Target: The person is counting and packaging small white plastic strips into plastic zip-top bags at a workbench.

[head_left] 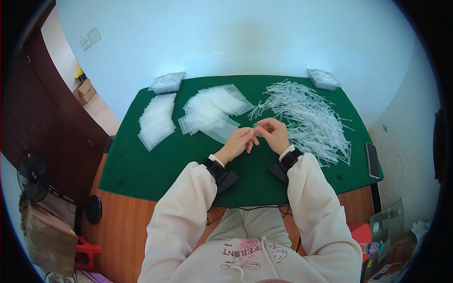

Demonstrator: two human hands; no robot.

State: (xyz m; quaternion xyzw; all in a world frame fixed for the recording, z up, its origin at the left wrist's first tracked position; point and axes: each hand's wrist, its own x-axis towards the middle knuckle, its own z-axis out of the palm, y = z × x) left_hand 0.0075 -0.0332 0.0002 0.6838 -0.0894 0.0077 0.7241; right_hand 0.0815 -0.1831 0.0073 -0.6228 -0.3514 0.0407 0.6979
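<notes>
Two hands meet above the green bench (155, 165): left hand (238, 144) and right hand (273, 134) pinch a small clear plastic piece (255, 126), which could slip into the clear stick pile (306, 118) nearby.

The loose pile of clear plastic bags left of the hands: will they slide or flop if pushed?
The clear plastic bags look thin and glossy, so probably floppy and very light. They overlap loosely on the green table, so a push likely fans them out rather than moving the pile whole.
</notes>
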